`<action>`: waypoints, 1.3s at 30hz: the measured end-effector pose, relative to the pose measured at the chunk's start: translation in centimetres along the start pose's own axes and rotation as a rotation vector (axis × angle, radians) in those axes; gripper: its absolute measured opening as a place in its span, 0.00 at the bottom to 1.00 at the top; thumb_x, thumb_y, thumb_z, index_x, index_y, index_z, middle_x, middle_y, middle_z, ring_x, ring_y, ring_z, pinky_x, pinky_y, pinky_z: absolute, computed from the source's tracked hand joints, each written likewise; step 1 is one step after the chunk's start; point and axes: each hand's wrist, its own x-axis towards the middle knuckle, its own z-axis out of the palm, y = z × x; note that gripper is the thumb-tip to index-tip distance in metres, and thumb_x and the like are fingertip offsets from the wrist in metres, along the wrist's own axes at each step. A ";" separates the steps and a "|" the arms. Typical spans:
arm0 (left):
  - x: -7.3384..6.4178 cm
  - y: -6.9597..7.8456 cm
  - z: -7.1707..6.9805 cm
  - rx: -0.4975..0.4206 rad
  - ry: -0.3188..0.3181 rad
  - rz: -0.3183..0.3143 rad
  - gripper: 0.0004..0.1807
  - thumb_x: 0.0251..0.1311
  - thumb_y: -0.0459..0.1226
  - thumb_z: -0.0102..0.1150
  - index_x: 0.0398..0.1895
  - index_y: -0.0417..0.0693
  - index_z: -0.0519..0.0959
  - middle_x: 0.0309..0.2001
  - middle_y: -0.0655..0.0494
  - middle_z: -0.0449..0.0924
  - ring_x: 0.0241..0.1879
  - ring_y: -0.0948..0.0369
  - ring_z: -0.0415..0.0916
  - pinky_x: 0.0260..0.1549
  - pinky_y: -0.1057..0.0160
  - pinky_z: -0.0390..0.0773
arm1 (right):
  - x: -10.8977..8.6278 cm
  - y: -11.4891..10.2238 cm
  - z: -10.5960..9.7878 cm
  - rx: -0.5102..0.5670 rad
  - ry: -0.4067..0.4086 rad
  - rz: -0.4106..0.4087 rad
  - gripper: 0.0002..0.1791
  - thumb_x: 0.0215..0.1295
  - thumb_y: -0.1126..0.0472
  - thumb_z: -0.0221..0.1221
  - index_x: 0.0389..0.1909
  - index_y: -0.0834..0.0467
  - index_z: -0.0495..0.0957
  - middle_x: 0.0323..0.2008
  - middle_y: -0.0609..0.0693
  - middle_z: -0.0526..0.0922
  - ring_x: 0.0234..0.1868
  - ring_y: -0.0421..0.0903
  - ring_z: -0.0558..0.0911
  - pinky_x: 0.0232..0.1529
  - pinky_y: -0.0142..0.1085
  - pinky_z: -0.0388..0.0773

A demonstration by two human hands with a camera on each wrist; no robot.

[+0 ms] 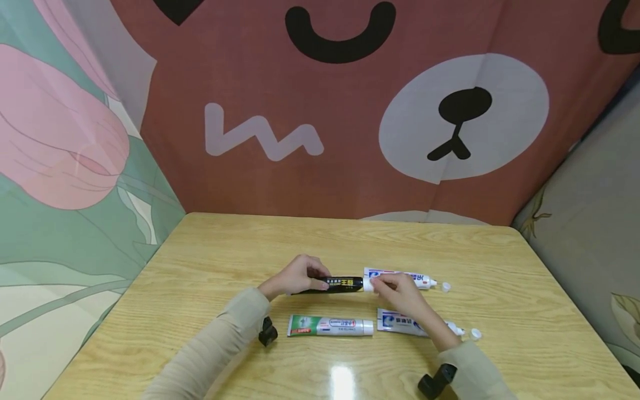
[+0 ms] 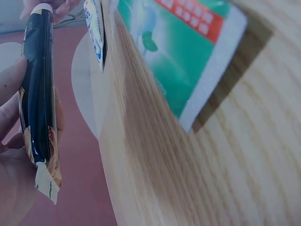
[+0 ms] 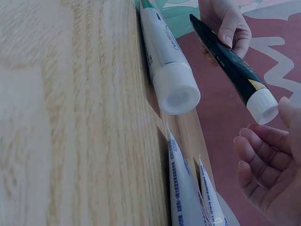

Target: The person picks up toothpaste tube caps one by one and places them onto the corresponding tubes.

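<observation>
My left hand (image 1: 302, 276) grips a black toothpaste tube (image 1: 345, 285) by its body, thumb on the near side, and holds it level above the table. The tube's white screw cap (image 3: 262, 106) is on and points right. Around that cap is my right hand (image 1: 406, 294), thumb on one side and fingers loosely bent on the other. In the right wrist view the cap's end shows between them, and a small gap seems to part it from the fingers (image 3: 251, 150). The tube's crimped tail (image 2: 46, 183) sticks out past my left palm.
Nearer on the table lies a green-and-white toothpaste tube (image 1: 332, 326), capped. On the right lie two white-and-blue tubes, the far one (image 1: 417, 279) and the near one (image 1: 397, 322), nozzles bare. Beside each nozzle sits a loose white cap, one far (image 1: 445, 287), one near (image 1: 475, 334).
</observation>
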 end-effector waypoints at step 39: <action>0.0 0.0 0.3 -0.027 -0.023 -0.002 0.09 0.50 0.32 0.65 0.36 0.40 0.82 0.31 0.55 0.76 0.30 0.62 0.75 0.31 0.65 0.76 | -0.5 0.0 -0.5 0.000 -0.105 -0.026 0.18 0.55 0.61 0.63 0.45 0.66 0.76 0.28 0.48 0.78 0.26 0.40 0.75 0.26 0.31 0.75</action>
